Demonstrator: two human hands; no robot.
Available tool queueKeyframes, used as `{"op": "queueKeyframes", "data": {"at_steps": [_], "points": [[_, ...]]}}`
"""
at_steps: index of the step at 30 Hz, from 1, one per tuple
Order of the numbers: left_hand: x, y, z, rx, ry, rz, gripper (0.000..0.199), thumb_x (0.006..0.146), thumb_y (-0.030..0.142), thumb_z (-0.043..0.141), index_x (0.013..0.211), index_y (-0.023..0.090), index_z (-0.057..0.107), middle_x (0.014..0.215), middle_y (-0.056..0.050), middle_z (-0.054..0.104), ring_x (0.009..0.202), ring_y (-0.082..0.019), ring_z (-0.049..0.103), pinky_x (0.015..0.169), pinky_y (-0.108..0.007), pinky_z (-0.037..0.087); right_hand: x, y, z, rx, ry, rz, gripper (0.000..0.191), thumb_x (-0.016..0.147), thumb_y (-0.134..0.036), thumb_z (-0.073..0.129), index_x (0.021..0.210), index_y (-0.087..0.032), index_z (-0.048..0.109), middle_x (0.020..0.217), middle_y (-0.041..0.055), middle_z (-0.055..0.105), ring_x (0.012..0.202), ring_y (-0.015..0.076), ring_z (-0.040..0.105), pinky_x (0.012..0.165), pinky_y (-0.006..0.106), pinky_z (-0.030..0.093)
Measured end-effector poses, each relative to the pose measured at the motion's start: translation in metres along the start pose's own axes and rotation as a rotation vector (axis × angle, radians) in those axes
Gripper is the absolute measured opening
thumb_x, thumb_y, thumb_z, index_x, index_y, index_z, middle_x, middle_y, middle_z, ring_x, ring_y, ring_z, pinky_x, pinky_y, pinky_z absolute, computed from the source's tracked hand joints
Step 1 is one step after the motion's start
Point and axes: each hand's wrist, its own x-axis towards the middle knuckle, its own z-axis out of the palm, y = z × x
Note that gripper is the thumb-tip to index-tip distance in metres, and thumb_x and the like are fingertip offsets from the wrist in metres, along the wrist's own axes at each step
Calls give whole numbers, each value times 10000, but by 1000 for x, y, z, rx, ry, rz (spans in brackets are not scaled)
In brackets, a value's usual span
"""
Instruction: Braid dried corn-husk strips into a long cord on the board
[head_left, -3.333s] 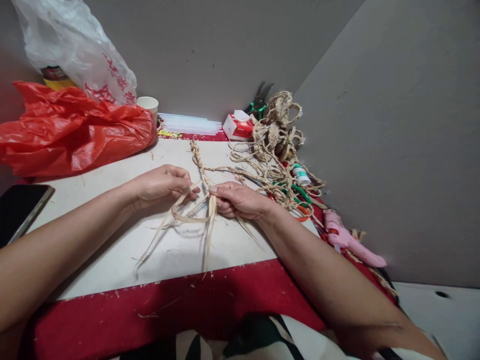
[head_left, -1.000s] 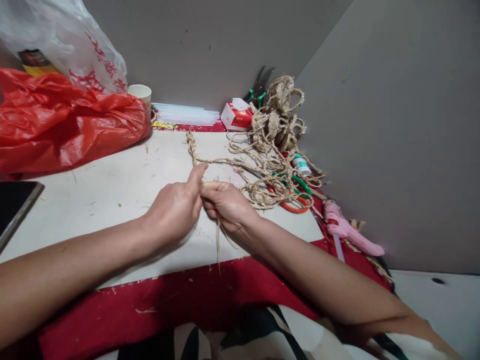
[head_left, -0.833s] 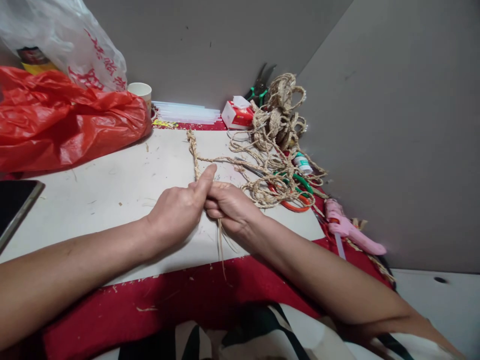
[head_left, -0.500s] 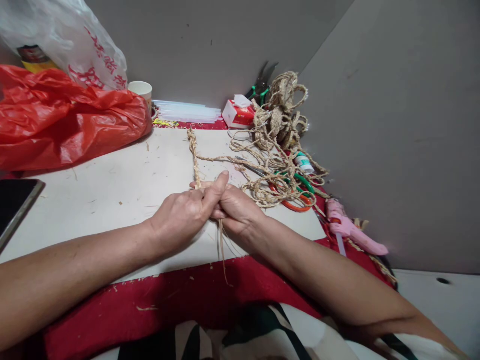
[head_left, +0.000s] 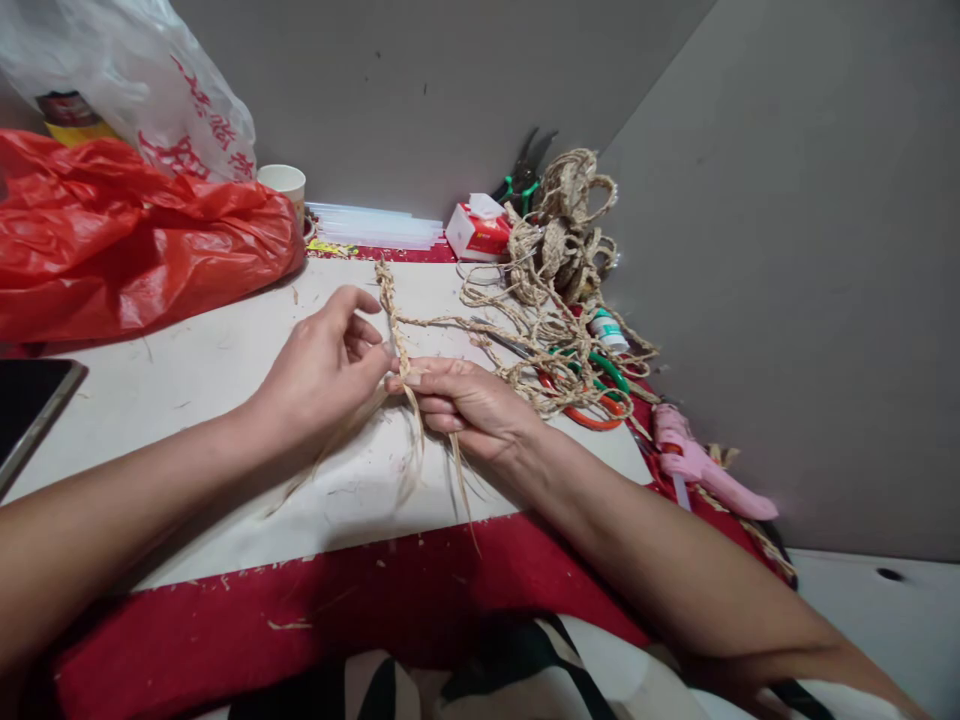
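White board (head_left: 180,375) flat on red cloth (head_left: 375,590), straw scraps scattered over both. Grey panels (head_left: 337,100) behind and at right, meeting in a corner past the rope pile (head_left: 534,325). Phone (head_left: 34,410) at left edge, partly out of view. Clear plastic sticks (head_left: 375,228) bundled along the back; pruners (head_left: 529,165) propped against the back panel. Scissor handles (head_left: 600,420) tangled in rope, pink glue gun (head_left: 709,465) on cloth at right.

Straw braid (head_left: 388,295) mid-board, running from near the back edge down to right hand (head_left: 469,395). Thumb and forefinger there clamped on the near end, loose strands hanging below. Left hand (head_left: 319,350) just left of braid: index and thumb tips apart, other fingers curled. Can't tell about any strand grip there.

Versus half a second ago: left hand off the right, now up and left of it. Braid's near end and splayed strands now exposed, previously covered. Right hand still at much the same spot.

Containers: red bag (head_left: 150,230) bulging, contents hidden. Clear bag (head_left: 150,60) above it; dark-and-yellow pack (head_left: 75,115) in or behind, can't tell which. Paper cup (head_left: 283,182) upright beside red bag, contents hidden. Tissue box (head_left: 476,235) with white tissue poking out on top.
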Motion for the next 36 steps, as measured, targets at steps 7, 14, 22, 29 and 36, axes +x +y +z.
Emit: {"op": "queueKeyframes", "data": {"at_steps": [7,14,22,29,36], "points": [[9,-12,14,-602,-481,-415,147,753,147,486,891,139,536,682,-71,622,431,-63,454,416,-203,375,1,-4,-3,-32,-7,27,285,620,-145,727,855,-128,568,486,-84,447,371,-6,181,336,130,81],[13,-11,9,-438,-486,-345,171,778,159,429,815,146,596,504,11,448,364,-38,230,356,-211,195,-1,-10,-1,-120,8,5,435,632,-130,693,1035,-152,532,590,-26,606,356,-5,210,334,130,91],[15,-18,9,-299,-521,-308,185,769,288,523,731,147,637,465,35,399,379,-48,276,394,-221,178,-2,-9,-1,-242,53,-64,457,637,-157,678,1039,-164,461,626,4,659,348,15,269,333,141,137],[14,-16,10,-437,-636,-398,239,799,355,533,732,142,619,437,57,336,357,-43,219,369,-218,137,-5,-7,2,-359,62,-162,388,668,-170,656,1013,-154,480,584,-13,642,401,43,427,406,156,253],[16,-25,9,-610,-733,-457,214,800,320,531,706,148,617,397,70,281,331,-43,188,345,-209,129,-4,-7,-3,-517,36,-174,350,702,-220,653,994,-168,469,543,-50,583,416,49,391,428,171,216]]}}
